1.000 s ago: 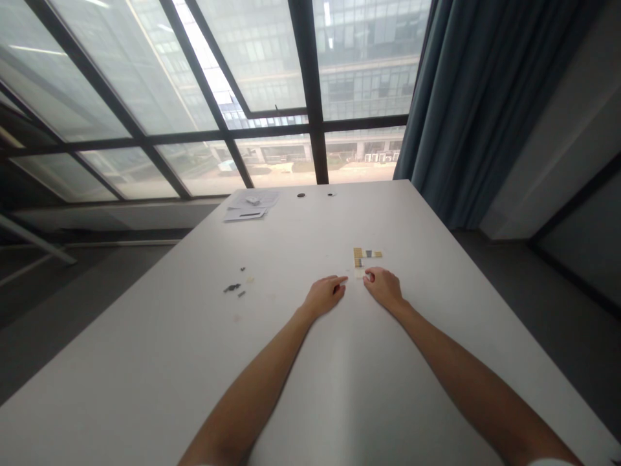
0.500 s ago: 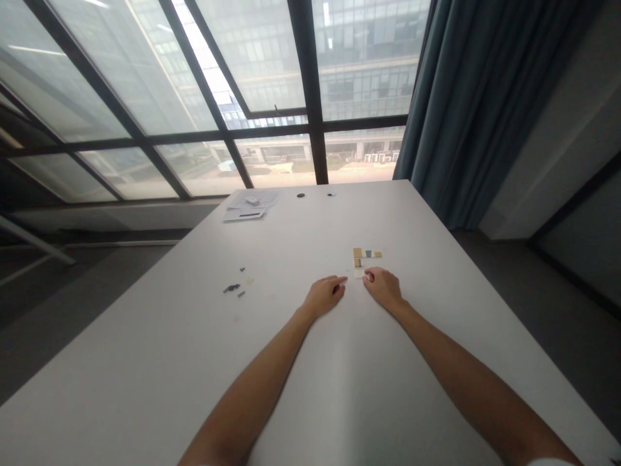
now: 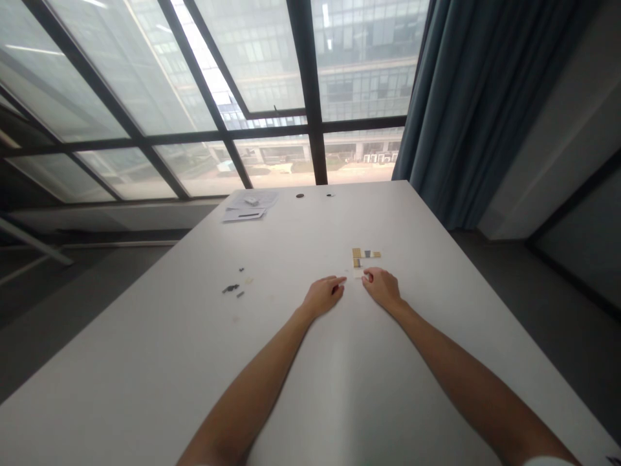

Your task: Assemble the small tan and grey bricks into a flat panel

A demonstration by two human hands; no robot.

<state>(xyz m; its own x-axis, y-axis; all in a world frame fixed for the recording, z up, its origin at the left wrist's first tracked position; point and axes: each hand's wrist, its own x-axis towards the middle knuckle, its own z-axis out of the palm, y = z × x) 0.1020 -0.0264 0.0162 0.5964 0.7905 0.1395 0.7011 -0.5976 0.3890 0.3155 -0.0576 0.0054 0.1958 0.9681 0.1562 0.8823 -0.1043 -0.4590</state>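
My left hand (image 3: 324, 295) rests on the white table with its index finger stretched out and the other fingers curled. Its fingertip is just left of a pale, flat piece (image 3: 358, 274). On the other side my right hand (image 3: 382, 285) is closed, thumb and index finger bent together at the right edge of that pale piece. Whether anything small sits in this pinch is hidden. Just beyond the hands, yellow blocks (image 3: 356, 253) and a grey block (image 3: 367, 254) lie joined in an angled, flat arrangement; a yellow and dark block (image 3: 357, 263) adjoins the pale piece.
Several small dark pieces (image 3: 231, 288) and a pale yellow piece (image 3: 249, 281) lie loose on the left of the table (image 3: 301, 362). Paper sheets (image 3: 244, 213) with a small white object lie at the far left corner. Windows and a blue curtain (image 3: 460, 116) stand behind.
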